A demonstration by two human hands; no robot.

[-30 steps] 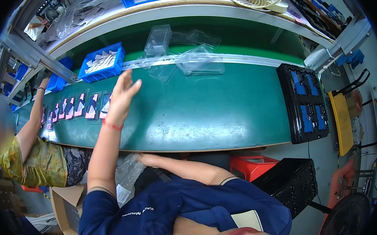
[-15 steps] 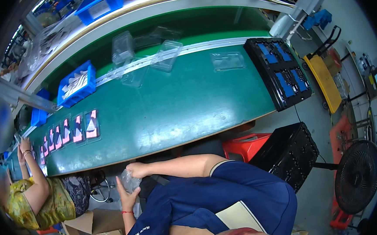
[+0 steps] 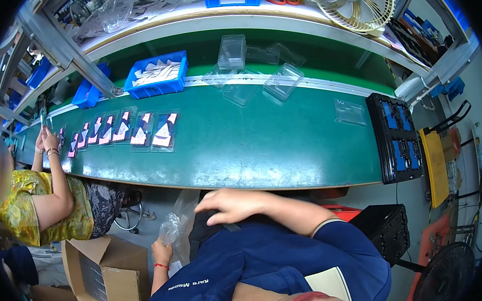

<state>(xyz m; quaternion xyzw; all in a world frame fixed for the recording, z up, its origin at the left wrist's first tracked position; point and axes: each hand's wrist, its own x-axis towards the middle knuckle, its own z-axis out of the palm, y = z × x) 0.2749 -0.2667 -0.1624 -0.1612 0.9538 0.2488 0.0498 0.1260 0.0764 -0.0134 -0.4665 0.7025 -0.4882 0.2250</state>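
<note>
Since a moment ago the left hand (image 3: pixel 161 251) has lifted its pinched clear bag (image 3: pixel 178 227) upright below the bench (image 3: pixel 263 149), while the right hand (image 3: pixel 231 205), loosely curled and empty, sits just right of its top, nearer.

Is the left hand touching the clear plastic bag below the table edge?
Touching. The head view shows the left hand closed around the lower part of the clear plastic bag, with no gap between them.
</note>
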